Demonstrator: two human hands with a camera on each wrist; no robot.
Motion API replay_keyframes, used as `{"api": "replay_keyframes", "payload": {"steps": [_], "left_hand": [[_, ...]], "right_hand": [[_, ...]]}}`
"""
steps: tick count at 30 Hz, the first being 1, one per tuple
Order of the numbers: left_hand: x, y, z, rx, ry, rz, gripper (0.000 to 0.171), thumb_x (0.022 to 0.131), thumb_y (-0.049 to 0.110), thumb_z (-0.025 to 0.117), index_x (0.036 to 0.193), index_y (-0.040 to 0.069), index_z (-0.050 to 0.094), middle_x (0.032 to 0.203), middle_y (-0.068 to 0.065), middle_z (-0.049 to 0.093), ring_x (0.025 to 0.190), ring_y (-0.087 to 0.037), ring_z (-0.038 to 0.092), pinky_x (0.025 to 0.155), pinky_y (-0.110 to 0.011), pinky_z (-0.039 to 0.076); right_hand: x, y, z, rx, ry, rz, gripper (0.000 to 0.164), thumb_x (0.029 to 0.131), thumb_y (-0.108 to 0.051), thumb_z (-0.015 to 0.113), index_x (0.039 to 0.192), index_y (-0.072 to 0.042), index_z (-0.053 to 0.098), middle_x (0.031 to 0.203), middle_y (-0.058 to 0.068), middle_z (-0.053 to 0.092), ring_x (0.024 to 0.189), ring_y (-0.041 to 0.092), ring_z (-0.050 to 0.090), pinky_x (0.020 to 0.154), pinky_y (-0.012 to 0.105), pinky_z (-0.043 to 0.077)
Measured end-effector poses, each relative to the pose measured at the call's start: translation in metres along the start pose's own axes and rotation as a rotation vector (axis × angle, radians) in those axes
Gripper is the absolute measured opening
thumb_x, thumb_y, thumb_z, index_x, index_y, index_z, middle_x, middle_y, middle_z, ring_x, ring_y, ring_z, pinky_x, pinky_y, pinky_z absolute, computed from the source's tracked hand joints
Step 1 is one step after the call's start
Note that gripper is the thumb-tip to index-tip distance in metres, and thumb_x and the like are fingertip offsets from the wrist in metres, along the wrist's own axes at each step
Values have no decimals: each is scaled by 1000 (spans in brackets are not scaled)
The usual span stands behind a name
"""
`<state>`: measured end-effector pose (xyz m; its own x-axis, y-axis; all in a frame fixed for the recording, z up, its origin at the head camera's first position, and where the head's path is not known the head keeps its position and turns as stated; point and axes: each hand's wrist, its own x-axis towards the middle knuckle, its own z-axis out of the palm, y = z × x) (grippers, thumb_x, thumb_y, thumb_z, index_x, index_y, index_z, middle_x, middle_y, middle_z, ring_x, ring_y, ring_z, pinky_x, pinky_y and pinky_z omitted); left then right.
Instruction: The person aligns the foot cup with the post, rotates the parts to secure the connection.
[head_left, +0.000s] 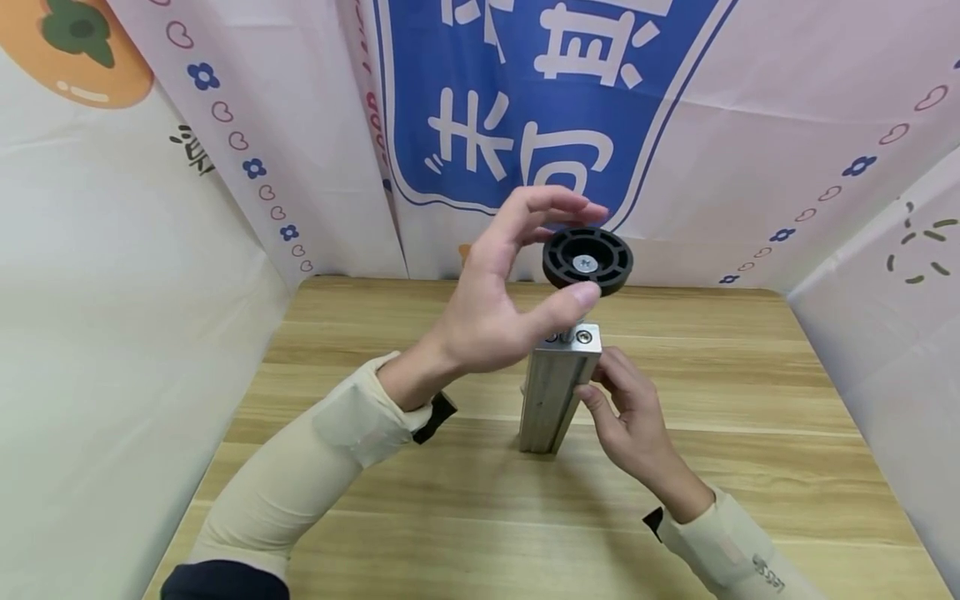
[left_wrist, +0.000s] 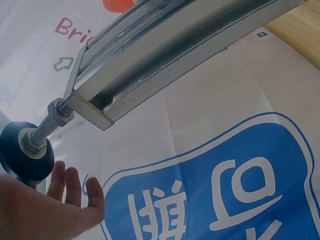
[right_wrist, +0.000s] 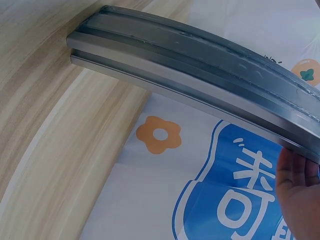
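Note:
An aluminium profile (head_left: 551, 396) stands upright on the table. From its top end plate rises a threaded stem (left_wrist: 45, 129) with a hex nut (left_wrist: 60, 113), carrying a black round levelling foot (head_left: 614, 272). My left hand (head_left: 495, 312) is curled around the foot, thumb at the near rim and fingers at the far side. Below it, my right hand (head_left: 633, 421) grips the profile near its upper end, thumb on the near face; its other fingers are partly hidden behind the metal. The right wrist view shows the profile's grooved length, with right-hand fingers (right_wrist: 297, 172) against its edge.
The profile's foot end rests on a wood-grain table (head_left: 420, 517). Printed cloth walls surround the table; the back one carries a blue panel (head_left: 517, 108) with white characters. Both wrists wear black straps under pale sleeves (head_left: 300, 467).

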<state>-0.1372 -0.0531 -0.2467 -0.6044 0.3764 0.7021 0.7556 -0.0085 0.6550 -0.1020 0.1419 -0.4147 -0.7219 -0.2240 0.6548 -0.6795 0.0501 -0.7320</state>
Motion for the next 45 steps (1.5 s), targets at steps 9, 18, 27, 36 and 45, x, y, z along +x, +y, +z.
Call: {"api": "replay_keyframes", "payload": {"steps": [9,18,27,36,45], "left_hand": [[2,2,3,162,112,-19,73,72,18,92,132,-2,55,118,-14,68,113,-15,62,101,-34,50],[3,1,1,139,116,-8,73,71,16,92,131,-3,54,111,-13,68,108,-16,61,100,-40,51],[2,-1,-4,81,76,10,66,79,17,82,134,-4,53,117,-15,73,118,-17,64,107,-39,46],[2,-3,-3,-5,-26,13,58,90,21,58,140,-9,49,129,-23,71,137,-24,59,130,-37,26],[1,0,-2,0,-45,-27,61,93,23,54,145,-7,48,144,-21,63,139,-21,55,124,-38,34]], "right_hand": [[0,0,0,-15,-4,4,32,98,6,64,130,11,63,119,-1,65,105,6,64,94,20,56],[0,1,-1,-15,-5,0,32,99,5,64,130,11,63,118,-1,65,104,6,64,95,20,56],[0,0,-1,-16,-2,3,31,98,6,64,129,11,63,118,-1,65,104,6,64,94,20,56],[1,0,0,-8,4,7,32,96,10,65,128,12,63,117,0,66,104,6,65,95,21,57],[0,1,0,-3,6,-8,30,97,7,65,127,12,63,117,0,66,104,6,64,94,20,56]]}}
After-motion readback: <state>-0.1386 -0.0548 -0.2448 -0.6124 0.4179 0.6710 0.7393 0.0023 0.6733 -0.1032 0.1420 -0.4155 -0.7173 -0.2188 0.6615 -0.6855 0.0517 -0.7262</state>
